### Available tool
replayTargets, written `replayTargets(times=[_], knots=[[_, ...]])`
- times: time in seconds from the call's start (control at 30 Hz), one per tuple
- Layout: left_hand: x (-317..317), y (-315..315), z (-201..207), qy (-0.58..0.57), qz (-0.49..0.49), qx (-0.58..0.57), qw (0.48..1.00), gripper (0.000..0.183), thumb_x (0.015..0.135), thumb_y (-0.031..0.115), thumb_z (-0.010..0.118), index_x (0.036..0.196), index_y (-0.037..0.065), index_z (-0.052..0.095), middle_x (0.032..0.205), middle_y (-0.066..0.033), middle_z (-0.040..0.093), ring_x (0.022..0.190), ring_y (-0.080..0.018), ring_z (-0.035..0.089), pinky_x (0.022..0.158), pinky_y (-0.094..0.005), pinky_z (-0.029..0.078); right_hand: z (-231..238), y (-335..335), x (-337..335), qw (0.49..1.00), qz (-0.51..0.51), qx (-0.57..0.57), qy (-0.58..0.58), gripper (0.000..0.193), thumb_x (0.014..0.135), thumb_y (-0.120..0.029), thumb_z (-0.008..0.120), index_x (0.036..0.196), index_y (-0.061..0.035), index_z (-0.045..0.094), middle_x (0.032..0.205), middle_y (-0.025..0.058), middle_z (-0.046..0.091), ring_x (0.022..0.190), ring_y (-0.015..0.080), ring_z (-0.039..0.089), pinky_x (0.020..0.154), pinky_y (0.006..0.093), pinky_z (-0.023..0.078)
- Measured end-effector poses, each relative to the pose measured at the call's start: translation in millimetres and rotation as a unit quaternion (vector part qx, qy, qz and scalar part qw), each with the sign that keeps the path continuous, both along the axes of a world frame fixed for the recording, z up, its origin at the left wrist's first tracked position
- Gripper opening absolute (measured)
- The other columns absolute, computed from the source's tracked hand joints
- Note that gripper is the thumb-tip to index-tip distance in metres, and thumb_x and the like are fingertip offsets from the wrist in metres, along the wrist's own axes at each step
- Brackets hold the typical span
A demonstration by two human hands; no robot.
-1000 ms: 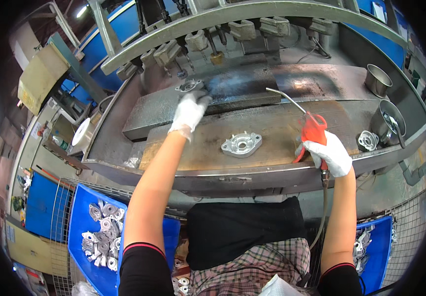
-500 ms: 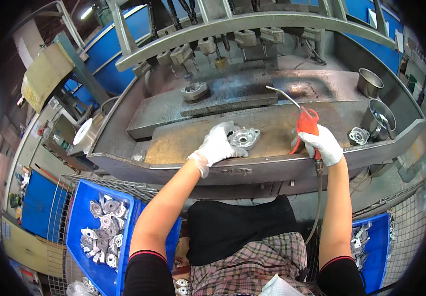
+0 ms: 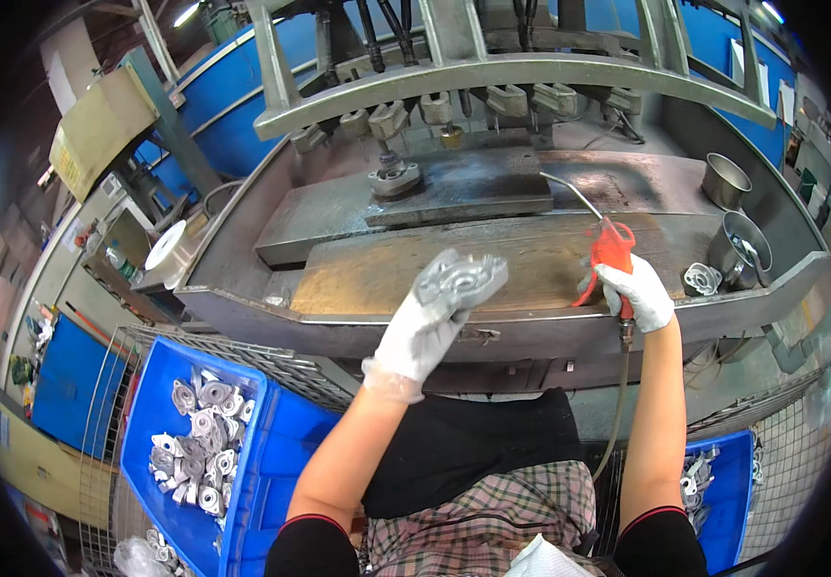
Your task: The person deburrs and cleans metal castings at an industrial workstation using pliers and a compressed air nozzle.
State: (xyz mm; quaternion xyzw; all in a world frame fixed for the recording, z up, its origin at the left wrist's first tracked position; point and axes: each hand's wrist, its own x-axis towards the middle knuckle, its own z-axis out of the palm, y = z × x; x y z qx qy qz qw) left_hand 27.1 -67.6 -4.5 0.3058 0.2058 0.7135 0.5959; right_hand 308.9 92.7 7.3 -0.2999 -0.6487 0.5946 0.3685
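Casting (image 3: 465, 279) lifted off board (image 3: 358, 282); blue panels (image 3: 242, 133) behind.

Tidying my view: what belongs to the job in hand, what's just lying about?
In the job: metal part, in left hand; red nozzle gun, in right hand; second part on steel block; likely blue bin of parts.

Apparently lying about: white disc; plastic bag.

The left hand (image 3: 420, 332) has lifted the casting (image 3: 461, 280) — off the board (image 3: 540, 260).

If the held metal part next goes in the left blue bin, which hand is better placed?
Probably the left hand: it holds the metal part, nearer the blue bin; the right hand grips a red nozzle gun.
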Motion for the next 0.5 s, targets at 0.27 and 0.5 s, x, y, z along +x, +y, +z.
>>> replayTargets(times=[0.27,0.5], knots=[[11,-81,-74,-0.254,-0.104,-0.078,0.959,0.057,0.087,0.038,0.069,0.131,0.01,0.047,0.12,-0.0142,0.054,0.122,-0.0319,0.047,0.095,-0.0499,0.044,0,-8,0,1.0,-0.008,0.012,0.0,0.041,0.088,-0.029,0.066,0.112,0.0043,0.062,0.067,0.0082,0.065,0.047,0.0095,0.047,0.05,0.0245,0.038],[-42,-105,-185,-0.252,0.047,-0.191,0.947,0.029,0.091,0.033,0.065,0.111,0.013,0.058,0.107,-0.0089,0.06,0.109,-0.0306,0.054,0.091,-0.0519,0.047,0,-82,-17,0.968,0.155,0.039,-0.193,0.036,0.085,-0.032,0.072,0.108,-0.0054,0.068,0.094,0.0034,0.07,0.075,0.012,0.064,0.068,0.0304,0.052]])
